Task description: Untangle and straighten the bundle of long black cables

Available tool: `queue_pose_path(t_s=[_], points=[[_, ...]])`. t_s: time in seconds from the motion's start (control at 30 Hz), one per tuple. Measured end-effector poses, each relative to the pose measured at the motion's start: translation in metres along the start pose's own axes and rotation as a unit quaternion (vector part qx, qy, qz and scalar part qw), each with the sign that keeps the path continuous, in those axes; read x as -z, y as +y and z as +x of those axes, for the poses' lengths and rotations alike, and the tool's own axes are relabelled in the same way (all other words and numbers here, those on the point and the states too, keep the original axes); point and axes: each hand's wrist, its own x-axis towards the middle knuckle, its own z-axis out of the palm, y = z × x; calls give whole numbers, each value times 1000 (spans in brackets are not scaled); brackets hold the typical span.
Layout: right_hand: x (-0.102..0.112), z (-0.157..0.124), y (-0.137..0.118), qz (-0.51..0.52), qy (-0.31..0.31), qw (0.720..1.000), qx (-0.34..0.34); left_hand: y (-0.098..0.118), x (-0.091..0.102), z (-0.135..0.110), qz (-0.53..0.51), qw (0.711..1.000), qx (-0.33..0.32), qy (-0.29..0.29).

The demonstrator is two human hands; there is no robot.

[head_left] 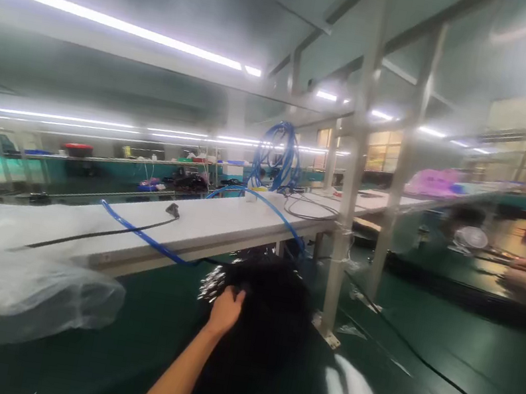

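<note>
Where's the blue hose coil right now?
In the head view, the blue hose coil appears just above the picture's middle, at the far edge of the white-topped bench, left of the nearest metal post and above the left hand.

No text, label, brand, number or sign can be read anywhere in the frame; blur and distance leave any lettering on the things in view illegible.

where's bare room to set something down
On the white table, between the black plug and the arching blue hose; also the green surface between the clear plastic and left forearm. Crowded: the table's left end, under plastic; its far end, by the blue coil; the black bundle at the left hand.
</note>
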Motion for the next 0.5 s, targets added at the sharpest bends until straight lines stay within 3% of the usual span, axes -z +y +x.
queue_pose_path(t_s=[0.13,0.27,0.5], points=[[-3,79,-59,-37,-88,995,-26,-5,-4,38,-28,999,30,-22],[-20,143,-79,-49,-118,992,10,3,-16,68,-85,995,27,-40],[-58,195,-100,-35,-212,971,108,32,-39,88,-265,962,-6,-58]])
